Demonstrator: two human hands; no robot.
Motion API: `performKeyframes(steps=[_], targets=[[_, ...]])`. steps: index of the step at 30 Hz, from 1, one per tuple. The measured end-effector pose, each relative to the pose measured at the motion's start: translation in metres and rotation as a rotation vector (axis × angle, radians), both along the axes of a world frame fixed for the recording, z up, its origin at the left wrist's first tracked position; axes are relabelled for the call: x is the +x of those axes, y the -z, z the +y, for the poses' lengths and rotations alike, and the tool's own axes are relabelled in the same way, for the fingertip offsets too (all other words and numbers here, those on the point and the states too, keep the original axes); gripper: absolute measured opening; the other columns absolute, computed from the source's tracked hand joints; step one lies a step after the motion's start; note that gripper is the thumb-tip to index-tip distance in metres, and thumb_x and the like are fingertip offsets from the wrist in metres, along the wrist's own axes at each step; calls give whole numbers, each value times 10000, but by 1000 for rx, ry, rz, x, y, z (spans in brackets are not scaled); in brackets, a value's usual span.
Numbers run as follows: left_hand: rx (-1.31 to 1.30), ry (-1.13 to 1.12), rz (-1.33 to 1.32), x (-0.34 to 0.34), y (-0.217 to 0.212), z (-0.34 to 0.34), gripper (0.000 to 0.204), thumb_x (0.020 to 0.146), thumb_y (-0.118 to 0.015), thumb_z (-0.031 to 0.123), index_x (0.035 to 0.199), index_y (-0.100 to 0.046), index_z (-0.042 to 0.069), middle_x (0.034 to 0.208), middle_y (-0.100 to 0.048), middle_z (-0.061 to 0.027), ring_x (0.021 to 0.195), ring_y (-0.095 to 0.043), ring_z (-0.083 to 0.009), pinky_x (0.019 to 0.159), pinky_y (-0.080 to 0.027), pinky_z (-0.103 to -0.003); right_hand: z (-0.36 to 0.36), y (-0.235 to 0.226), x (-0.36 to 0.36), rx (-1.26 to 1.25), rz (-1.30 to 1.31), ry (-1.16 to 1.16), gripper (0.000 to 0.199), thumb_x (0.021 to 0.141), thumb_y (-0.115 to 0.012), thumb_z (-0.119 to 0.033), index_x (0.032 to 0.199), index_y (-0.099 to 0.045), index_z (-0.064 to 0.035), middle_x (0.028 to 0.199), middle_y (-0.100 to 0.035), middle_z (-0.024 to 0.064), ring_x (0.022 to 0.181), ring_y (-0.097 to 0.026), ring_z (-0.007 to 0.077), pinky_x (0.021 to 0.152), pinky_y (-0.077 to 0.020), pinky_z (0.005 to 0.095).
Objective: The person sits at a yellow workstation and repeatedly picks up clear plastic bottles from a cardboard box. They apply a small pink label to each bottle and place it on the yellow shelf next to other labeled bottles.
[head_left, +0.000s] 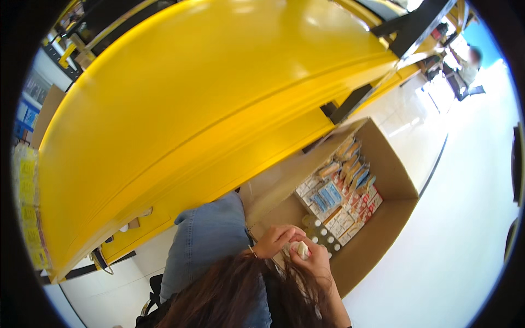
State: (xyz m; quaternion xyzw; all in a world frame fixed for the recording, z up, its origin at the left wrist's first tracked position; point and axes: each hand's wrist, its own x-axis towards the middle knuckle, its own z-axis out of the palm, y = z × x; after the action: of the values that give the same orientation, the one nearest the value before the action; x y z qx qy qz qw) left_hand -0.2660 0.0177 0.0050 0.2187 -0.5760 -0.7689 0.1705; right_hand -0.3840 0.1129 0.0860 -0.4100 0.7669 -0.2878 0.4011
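Our right hand (314,257) closes around a small white item (302,250); our left hand (276,239) pinches it too, above the cardboard box (391,175) of packets (339,199).

Yellow shelf (191,109); brown cardboard box (391,180); blue jeans (205,240).
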Motion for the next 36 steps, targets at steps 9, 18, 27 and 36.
performKeyframes(steps=[9, 18, 27, 36], targets=[[147, -130, 262, 62, -63, 7, 532, 967, -320, 459, 1147, -526, 3, 1109, -562, -72, 1009, -504, -122, 900, -388, -284, -25, -173, 39, -234, -218, -85, 261, 733, -698, -28, 981, -632, 20, 732, -632, 25, 621, -581, 51, 552, -467, 192], [-1049, -876, 129, 189, -237, -16, 648, 758, -688, 358, 1240, -432, 9, 1211, -512, -174, 1111, -503, -336, 962, -371, -364, -69, -284, 154, -729, -235, -330, 338, 716, -711, -57, 1015, -590, 47, 816, -604, 63, 626, -532, 81, 548, -454, 223], [-1065, -1129, -171, 296, -292, -57, 652, 709, -740, 277, 1210, -423, 6, 1135, -512, -203, 1070, -504, -351, 942, -397, -406, -155, -325, 266, -723, -271, -546, 272, 807, -673, -191, 986, -621, 7, 839, -624, 44, 736, -562, 94, 675, -450, 235], [-977, -1086, -163, 334, -274, -101, 628, 697, -747, 262, 1208, -462, 35, 1105, -530, -173, 1079, -503, -327, 937, -399, -395, -206, -308, 297, -704, -178, -657, 320, 843, -638, -255, 1038, -596, -4, 880, -625, 64, 782, -573, 115, 696, -458, 256]])
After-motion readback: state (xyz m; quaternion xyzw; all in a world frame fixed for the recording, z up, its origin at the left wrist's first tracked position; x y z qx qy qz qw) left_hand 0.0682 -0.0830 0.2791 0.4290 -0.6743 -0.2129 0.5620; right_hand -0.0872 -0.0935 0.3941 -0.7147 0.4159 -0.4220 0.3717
